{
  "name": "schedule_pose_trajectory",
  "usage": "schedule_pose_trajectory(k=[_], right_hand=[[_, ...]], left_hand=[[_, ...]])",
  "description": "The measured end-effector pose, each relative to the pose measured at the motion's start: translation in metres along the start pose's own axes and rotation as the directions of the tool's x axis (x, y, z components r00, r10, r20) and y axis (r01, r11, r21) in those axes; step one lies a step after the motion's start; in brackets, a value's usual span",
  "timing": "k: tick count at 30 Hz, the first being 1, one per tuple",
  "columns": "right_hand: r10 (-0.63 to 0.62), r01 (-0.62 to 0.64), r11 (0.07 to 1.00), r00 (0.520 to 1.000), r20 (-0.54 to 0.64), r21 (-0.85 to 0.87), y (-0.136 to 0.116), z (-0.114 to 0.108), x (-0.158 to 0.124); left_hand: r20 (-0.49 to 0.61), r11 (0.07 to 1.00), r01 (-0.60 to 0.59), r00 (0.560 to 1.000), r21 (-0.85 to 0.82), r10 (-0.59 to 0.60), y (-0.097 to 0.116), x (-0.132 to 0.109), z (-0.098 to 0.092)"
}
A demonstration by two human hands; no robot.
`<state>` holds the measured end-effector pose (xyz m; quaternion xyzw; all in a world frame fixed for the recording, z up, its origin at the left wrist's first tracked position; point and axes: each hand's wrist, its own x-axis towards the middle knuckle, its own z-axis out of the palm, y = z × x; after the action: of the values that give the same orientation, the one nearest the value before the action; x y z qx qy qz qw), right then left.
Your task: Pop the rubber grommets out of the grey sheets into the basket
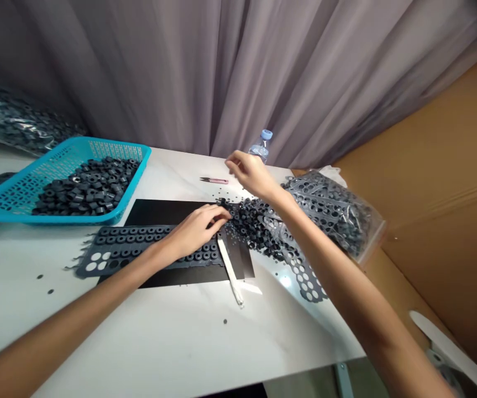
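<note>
A dark grey rubber sheet (134,235) with rows of ring-shaped parts lies on a black mat (151,207). Over the right part of the sheet rests my left hand (203,228), its fingers and thumb brought together at the edge of a loose pile. What they pinch, if anything, is hidden. My right hand (247,170) is raised above the back of the pile, fingers curled in; I cannot make out anything in them. The pile of small black pieces (258,221) spreads under my right forearm. A white strip-like tool (230,271) lies beside the sheet's right end.
A blue basket (132,188) of dark ring parts stands at the left, a filled clear bag (18,124) behind it. Small pink-handled snips (217,181) and a water bottle (265,141) are at the back. Another plastic bag (346,215) with punched sheets lies right, near a brown panel (441,182).
</note>
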<state>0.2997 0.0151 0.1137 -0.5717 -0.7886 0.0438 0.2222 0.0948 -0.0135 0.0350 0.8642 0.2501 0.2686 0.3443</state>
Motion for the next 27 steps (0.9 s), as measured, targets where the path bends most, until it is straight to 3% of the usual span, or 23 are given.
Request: schedule_pose_trajectory(k=[2, 6, 9, 13, 16, 20, 22, 24, 27], right_hand=[[0.02, -0.021, 0.999, 0.999, 0.031, 0.041, -0.023, -0.004, -0.047], [0.17, -0.19, 0.982, 0.922, 0.348, 0.023, -0.059, 0.018, -0.127], [0.21, -0.26, 0.963, 0.891, 0.402, 0.073, -0.063, 0.028, -0.148], [0.118, -0.231, 0.946, 0.898, 0.423, 0.228, -0.052, 0.011, -0.15], [0.051, -0.22, 0.869, 0.931, 0.362, 0.443, -0.04, -0.002, -0.153], [0.084, -0.189, 0.76, 0.977, 0.195, 0.621, -0.026, 0.0, -0.162], [0.063, -0.096, 0.804, 0.995, 0.078, 0.587, -0.022, 0.007, -0.167], [0.041, -0.002, 0.896, 0.996, -0.078, 0.444, -0.021, 0.014, -0.17], [0.098, -0.018, 0.969, 0.944, -0.314, 0.248, -0.025, 0.022, -0.172]], left_hand=[[0.035, 0.998, -0.01, 0.999, 0.062, 0.008, 0.002, -0.027, -0.012], [0.125, 0.994, 0.025, 0.991, 0.109, -0.038, 0.006, -0.058, -0.016], [0.147, 0.989, 0.011, 0.989, 0.146, -0.032, 0.006, -0.061, -0.008], [0.174, 0.985, -0.015, 0.985, 0.17, -0.015, 0.001, -0.057, -0.005], [0.219, 0.979, -0.046, 0.976, 0.197, 0.002, 0.005, -0.058, -0.011], [0.251, 0.95, -0.138, 0.966, 0.28, 0.066, 0.018, -0.062, -0.02], [0.26, 0.922, -0.199, 0.959, 0.332, 0.113, 0.023, -0.063, -0.02], [0.256, 0.898, -0.236, 0.956, 0.371, 0.145, 0.025, -0.063, -0.019], [0.237, 0.895, -0.233, 0.96, 0.381, 0.149, 0.023, -0.064, -0.014]])
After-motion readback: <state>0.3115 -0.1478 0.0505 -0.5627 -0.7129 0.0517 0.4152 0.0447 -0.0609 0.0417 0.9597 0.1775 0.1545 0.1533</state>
